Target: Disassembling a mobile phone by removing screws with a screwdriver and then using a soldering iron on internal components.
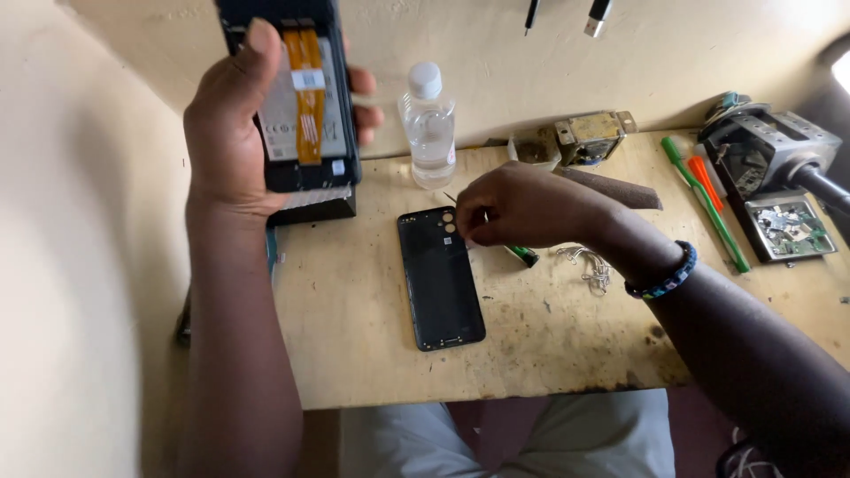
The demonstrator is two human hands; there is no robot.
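A: How is the opened phone held?

B: It is gripped, raised, by the left hand; a slip could tear its orange flex cable.

A: And further right?

B: A green-handled tool is pinched in the closed right hand beside the back cover, which could be scratched.

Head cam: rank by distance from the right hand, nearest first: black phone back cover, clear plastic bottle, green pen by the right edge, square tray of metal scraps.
From the right hand:
1. Black phone back cover, flat on the table just left of the fingertips, touching or nearly so.
2. Clear plastic bottle with a white cap, upright behind and left.
3. Long green pen, lying to the right.
4. Square tray of metal scraps, far right, beyond the pen.
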